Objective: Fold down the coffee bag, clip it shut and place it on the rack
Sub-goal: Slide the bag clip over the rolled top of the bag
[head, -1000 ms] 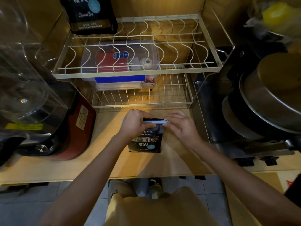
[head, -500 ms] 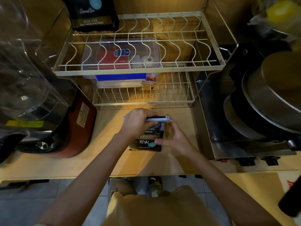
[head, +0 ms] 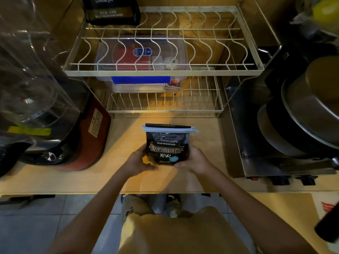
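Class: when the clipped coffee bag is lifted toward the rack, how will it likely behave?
The coffee bag probably flexes, since both hands cup its base. The clip spanning its folded top likely stiffens that edge. Standing tall, it may tip on the rack wires.

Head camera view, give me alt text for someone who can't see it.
Two hands, left hand and right hand, hold a black coffee bag upright over a wooden counter, its folded top shut by a pale blue clip. Behind it stands a two-tier wire rack, with another black bag on the top tier's far left corner.
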